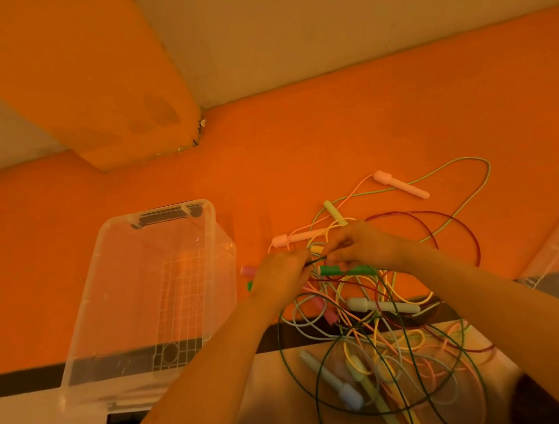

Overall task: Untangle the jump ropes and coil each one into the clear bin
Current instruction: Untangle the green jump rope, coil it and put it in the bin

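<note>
Both your hands, left hand (278,278) and right hand (361,245), pinch a dark cord in the jump ropes (374,308) tangle on the desk (300,144). Cords look light, limp, slippery; grab handles instead. Clear bin (151,297) sits left, empty.

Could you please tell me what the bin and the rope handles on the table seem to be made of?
The bin looks like clear, glossy hard plastic: the table shows through its walls and a moulded grid lines its floor. The pink handle and the white handle look like smooth matt plastic, evenly coloured; foam or rubber cannot be ruled out.
</note>
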`<state>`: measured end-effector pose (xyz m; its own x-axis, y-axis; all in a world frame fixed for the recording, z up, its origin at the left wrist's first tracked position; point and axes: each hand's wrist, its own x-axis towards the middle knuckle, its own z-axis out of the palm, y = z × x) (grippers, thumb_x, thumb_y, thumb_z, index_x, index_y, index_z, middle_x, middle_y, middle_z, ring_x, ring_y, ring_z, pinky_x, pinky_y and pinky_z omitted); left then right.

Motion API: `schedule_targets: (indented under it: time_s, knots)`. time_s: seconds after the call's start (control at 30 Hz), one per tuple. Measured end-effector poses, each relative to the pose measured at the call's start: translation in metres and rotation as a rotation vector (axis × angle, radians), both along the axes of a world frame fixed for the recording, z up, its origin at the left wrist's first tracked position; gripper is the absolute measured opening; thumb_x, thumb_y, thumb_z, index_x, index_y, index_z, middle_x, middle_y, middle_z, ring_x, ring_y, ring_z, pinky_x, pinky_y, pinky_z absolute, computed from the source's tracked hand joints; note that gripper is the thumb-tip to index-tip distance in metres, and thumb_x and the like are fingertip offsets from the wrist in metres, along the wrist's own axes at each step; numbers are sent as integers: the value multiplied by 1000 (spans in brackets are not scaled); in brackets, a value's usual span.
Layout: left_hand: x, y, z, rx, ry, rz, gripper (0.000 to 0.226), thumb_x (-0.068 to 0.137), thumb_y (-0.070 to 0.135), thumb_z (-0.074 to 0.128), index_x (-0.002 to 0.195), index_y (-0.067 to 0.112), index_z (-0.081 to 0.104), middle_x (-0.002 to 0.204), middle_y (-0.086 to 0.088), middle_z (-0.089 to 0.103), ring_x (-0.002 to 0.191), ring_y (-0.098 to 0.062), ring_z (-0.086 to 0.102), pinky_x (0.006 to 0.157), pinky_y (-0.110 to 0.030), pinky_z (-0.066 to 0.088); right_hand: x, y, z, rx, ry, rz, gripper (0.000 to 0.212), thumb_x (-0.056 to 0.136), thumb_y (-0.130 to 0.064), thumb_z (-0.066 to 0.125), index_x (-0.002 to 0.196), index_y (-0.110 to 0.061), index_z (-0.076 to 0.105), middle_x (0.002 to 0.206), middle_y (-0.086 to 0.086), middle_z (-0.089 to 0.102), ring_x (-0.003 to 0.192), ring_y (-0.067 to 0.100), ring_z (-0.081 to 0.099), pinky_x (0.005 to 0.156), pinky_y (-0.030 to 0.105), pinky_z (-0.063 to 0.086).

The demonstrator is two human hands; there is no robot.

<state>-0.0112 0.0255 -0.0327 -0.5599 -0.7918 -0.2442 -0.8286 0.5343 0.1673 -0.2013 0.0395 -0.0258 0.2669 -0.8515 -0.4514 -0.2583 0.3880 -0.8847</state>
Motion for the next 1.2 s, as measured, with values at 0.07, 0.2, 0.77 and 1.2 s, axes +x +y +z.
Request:
schedule_targets:
  time_s: [0.07, 0.2, 0.77, 1.2]
  knots:
    - [3, 1, -2, -31, 68, -4, 17, 91, 16, 51, 105, 14, 62, 106, -7, 66, 101, -27, 59, 78, -33, 39, -4, 0, 0, -1, -38, -20, 10, 81, 3, 67, 90, 0, 70, 74, 17, 64, 59, 13, 58, 53, 18, 46]
    - [11, 1, -3, 33, 134, 95, 20, 94, 20, 50, 114, 16, 49, 102, -8, 63, 90, -27, 61, 66, -33, 42, -15, -4, 0, 35, -70, -78, 12, 83, 0, 67, 91, -7, 72, 93, 22, 69, 77, 19, 61, 70, 25, 51]
    - [40, -3, 79, -97, 133, 102, 35, 98, 44, 42, 123, 21, 50, 100, -5, 64, 88, -26, 62, 61, -32, 40, -48, 12, 69, -71, 162, -264, 15, 85, 3, 64, 87, -12, 66, 73, 1, 68, 60, 9, 60, 52, 19, 49]
    - [39, 77, 218, -347, 183, 151, 28, 98, 36, 47, 118, 16, 48, 107, -10, 64, 91, -33, 63, 65, -36, 39, -44, 70, 232, -315, 307, -167, 24, 88, 7, 57, 110, 3, 64, 86, 10, 67, 51, -3, 59, 51, 14, 48]
